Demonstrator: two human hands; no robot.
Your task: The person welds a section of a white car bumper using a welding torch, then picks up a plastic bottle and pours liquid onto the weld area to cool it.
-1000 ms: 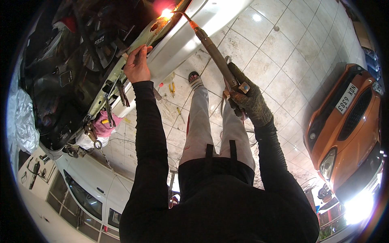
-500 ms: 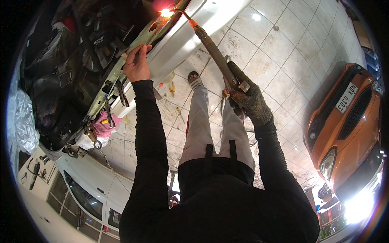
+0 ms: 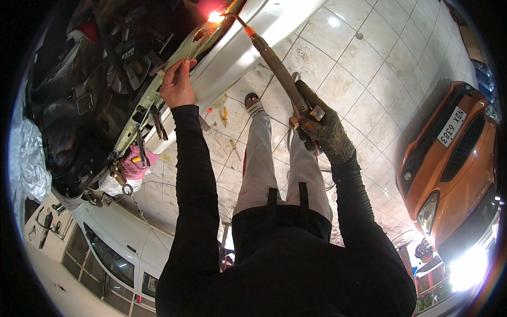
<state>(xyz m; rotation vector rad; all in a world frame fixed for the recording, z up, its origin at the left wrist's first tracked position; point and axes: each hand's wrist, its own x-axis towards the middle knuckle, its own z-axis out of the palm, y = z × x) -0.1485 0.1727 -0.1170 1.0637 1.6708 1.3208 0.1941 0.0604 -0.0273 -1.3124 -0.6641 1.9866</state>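
Observation:
My right hand [image 3: 330, 129], in a dirty work glove, is closed around the handle of a gas welding torch [image 3: 279, 68]. The torch slants up and to the left, and its bent tip ends in a bright flame [image 3: 215, 17] at the metal edge of a car's engine bay. Beside that flame the metal seam [image 3: 203, 36] looks orange and scorched. My bare left hand [image 3: 178, 87] is by the pale green body edge, fingers pinched on a thin welding wire [image 3: 190, 51] that points toward the flame. The wire's far end is lost in the glare.
A white body panel [image 3: 227, 68] runs alongside the dark engine bay [image 3: 100, 68]. Pliers [image 3: 224, 116] and a screwdriver [image 3: 235, 149] lie on the tiled floor near my sandalled foot. A pink cloth [image 3: 138, 161] hangs at the car's front. An orange car [image 3: 454, 158] stands right, a white car [image 3: 119, 238] lower left.
My left hand and the torch have shifted very slightly left. The flame still burns at the same seam, and both hands keep their grip.

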